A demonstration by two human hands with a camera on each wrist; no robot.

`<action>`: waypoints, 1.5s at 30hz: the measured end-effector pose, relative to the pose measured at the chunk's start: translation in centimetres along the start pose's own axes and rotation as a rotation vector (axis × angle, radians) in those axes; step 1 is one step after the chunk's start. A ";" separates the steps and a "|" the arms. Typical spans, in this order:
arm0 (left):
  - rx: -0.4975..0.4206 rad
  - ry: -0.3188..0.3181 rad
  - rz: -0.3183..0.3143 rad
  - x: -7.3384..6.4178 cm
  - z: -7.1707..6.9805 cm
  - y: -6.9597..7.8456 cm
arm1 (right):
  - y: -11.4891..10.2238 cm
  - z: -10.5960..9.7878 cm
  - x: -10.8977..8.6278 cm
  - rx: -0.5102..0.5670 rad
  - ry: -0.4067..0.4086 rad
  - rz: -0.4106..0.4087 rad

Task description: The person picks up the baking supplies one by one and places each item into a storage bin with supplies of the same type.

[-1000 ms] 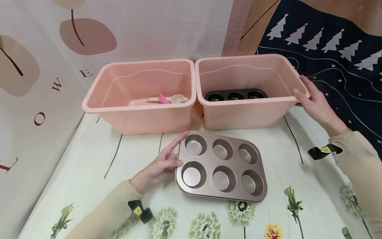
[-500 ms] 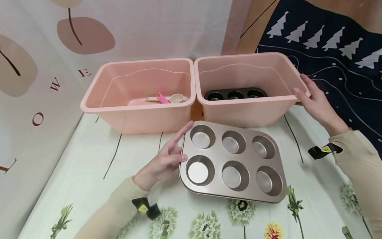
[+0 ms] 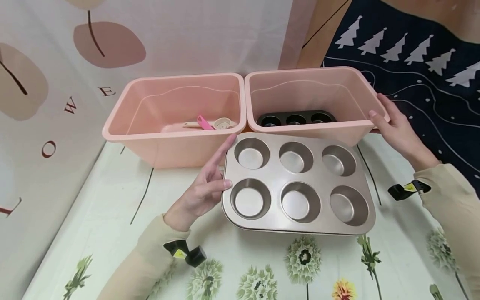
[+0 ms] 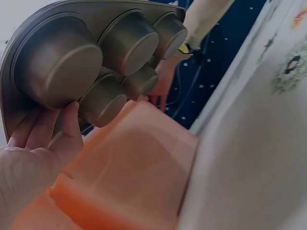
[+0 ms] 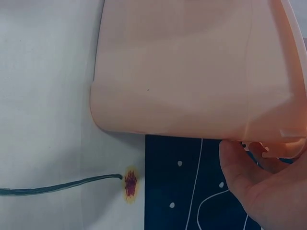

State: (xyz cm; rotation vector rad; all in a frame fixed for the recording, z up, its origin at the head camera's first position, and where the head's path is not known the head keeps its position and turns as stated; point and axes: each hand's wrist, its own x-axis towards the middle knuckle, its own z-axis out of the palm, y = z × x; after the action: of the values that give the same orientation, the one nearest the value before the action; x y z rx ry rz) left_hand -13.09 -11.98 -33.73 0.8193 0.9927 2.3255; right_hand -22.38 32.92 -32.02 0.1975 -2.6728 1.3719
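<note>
My left hand [image 3: 204, 187] grips the left edge of a metal muffin pan [image 3: 275, 179], thumb on top and fingers under it. The left wrist view shows the underside of its cups [image 4: 62, 67], with fingers [image 4: 41, 129] against one of them. The pan is raised off the table, just in front of the right pink bin [image 3: 300, 131], and overlaps its front wall in the head view. My right hand [image 3: 399, 133] holds that bin's right rim, thumb on the front corner. Inside the bin lies a dark muffin pan [image 3: 296, 118], its lower part hidden by the front wall.
A second pink bin [image 3: 187, 150] stands close against the right one on its left. It contains a pink-handled utensil [image 3: 204, 123] and a pale round-ended utensil [image 3: 223, 123]. A flower-print cloth [image 3: 258, 279] covers the table; dark tree-print fabric [image 3: 416, 83] lies at the right.
My left hand has lifted the muffin pan off the table and moved it up and toward the right bin. My right hand has stayed at the bin's rim.
</note>
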 end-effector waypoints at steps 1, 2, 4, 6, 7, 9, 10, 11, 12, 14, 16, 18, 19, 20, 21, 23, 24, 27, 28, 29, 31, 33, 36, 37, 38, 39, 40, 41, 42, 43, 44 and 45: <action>-0.002 -0.009 0.012 0.2 0.0 0.2 | 0.0 0.0 0.0 0.004 -0.003 0.000; -0.002 -0.012 0.022 0.3 0.0 0.4 | 0.0 0.1 0.0 0.004 -0.004 0.001; 0.000 -0.027 0.046 0.7 0.1 1.0 | 0.0 0.1 0.0 0.003 -0.006 0.006; 0.011 -0.040 0.073 1.2 0.2 1.5 | 0.0 0.0 0.0 0.002 -0.007 0.013; 0.021 -0.042 0.087 1.4 0.2 1.8 | 0.0 0.0 -0.1 0.000 -0.009 0.016; 0.036 -0.037 0.112 1.8 0.3 2.3 | 0.0 0.0 -0.2 -0.004 -0.015 0.021; 0.044 -0.032 0.125 2.0 0.4 2.5 | -0.1 0.0 -0.2 -0.004 -0.016 0.018; 0.051 -0.022 0.131 2.2 0.4 2.8 | -0.1 0.0 -0.2 -0.003 -0.017 0.017; 0.056 -0.012 0.133 2.4 0.4 3.0 | -0.1 0.0 -0.2 -0.003 -0.018 0.015; 0.062 0.005 0.131 2.7 0.3 3.3 | -0.1 0.0 -0.3 -0.008 -0.016 0.015; 0.069 0.015 0.123 3.0 0.3 3.7 | -0.1 0.1 -0.3 -0.009 -0.013 0.018; 0.081 0.015 0.122 3.1 0.2 4.1 | 0.0 0.1 -0.4 -0.002 -0.007 0.017; 0.087 0.011 0.123 3.2 0.1 4.2 | 0.0 0.1 -0.4 0.001 -0.004 0.018; 0.089 0.004 0.126 3.3 0.1 4.4 | 0.0 0.1 -0.4 -0.001 -0.003 0.016; 0.094 -0.005 0.129 3.4 0.1 4.5 | 0.0 0.1 -0.5 0.001 0.002 0.012; 0.097 -0.011 0.139 3.8 0.0 4.7 | 0.1 0.0 -0.5 -0.005 0.003 0.010; 0.094 -0.013 0.141 4.0 0.0 4.7 | 0.1 0.0 -0.5 -0.011 0.002 0.010; 0.087 -0.003 0.146 4.8 0.1 5.1 | -0.1 0.1 -0.4 -0.014 0.005 0.008; 0.082 0.005 0.146 5.1 0.1 5.2 | -0.1 0.2 -0.4 -0.012 0.005 0.008; 0.078 0.009 0.145 5.4 0.2 5.4 | -0.1 0.2 -0.3 -0.007 0.006 0.007; 0.077 0.021 0.151 6.0 0.2 5.7 | -0.1 0.4 -0.3 0.004 0.005 0.006; 0.075 0.033 0.162 6.7 0.3 6.1 | 0.0 0.4 -0.3 0.001 -0.002 0.017; 0.055 0.059 0.177 7.7 0.2 6.3 | 0.2 0.3 -0.3 -0.030 0.006 0.020; 0.044 0.068 0.181 8.0 0.2 6.3 | 0.3 0.3 -0.3 -0.039 0.013 0.015; 0.029 0.076 0.185 8.3 0.1 6.3 | 0.3 0.2 -0.3 -0.045 0.019 0.009; 0.010 0.084 0.189 8.6 0.1 6.3 | 0.4 0.2 -0.3 -0.047 0.025 -0.003; -0.012 0.092 0.191 8.9 0.0 6.2 | 0.4 0.2 -0.3 -0.045 0.029 -0.014; -0.028 0.101 0.191 9.1 0.0 6.2 | 0.4 0.2 -0.3 -0.039 0.032 -0.025; -0.034 0.110 0.190 9.4 0.0 6.1 | 0.4 0.2 -0.2 -0.028 0.030 -0.035; -0.040 0.120 0.185 9.6 0.0 6.1 | 0.4 0.2 -0.2 -0.015 0.024 -0.037; -0.046 0.129 0.178 9.8 -0.1 6.0 | 0.4 0.2 -0.2 -0.007 0.018 -0.032; -0.043 0.140 0.169 10.1 -0.1 6.0 | 0.3 0.3 -0.2 -0.002 0.015 -0.028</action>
State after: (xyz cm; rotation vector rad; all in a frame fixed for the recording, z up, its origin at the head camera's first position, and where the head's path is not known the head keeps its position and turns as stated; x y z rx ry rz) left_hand -21.39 -9.48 -25.83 0.7587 0.9597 2.5696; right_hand -22.22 32.89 -32.45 0.2229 -2.6487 1.3566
